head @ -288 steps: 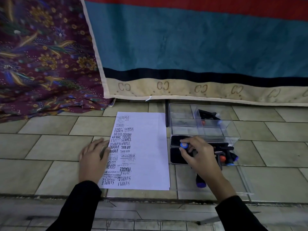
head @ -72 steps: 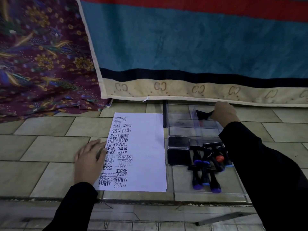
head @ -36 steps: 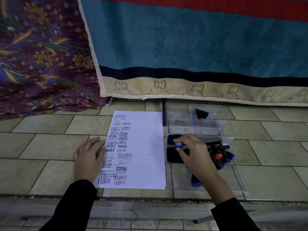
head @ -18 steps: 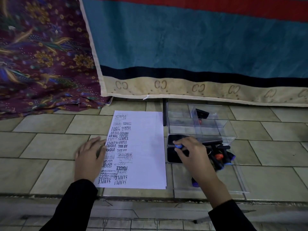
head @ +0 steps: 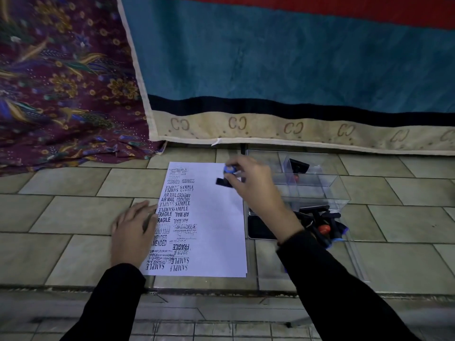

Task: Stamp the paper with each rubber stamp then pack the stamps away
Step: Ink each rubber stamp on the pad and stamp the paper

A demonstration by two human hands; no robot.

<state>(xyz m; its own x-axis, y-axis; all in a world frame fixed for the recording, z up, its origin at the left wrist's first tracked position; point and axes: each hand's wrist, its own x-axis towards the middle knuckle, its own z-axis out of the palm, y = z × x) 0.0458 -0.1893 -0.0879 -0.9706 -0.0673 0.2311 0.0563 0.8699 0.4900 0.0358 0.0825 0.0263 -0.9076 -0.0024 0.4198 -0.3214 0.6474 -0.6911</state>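
Meanwhile right hand (head: 256, 188) fingers (head: 232, 179) pinch stamp (head: 225, 178) above paper (head: 216, 217)

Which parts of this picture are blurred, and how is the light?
Head view: dim light; the right hand and its blue-capped stamp are slightly motion-blurred; print on the paper is readable; the wide lens bends the tiles near the edges.

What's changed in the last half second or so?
The right hand, gripping the blue-topped stamp, moved from the ink pad left and away, over the blank far corner of the paper. The left hand stays flat on the paper's edge; the other stamps lie as before.
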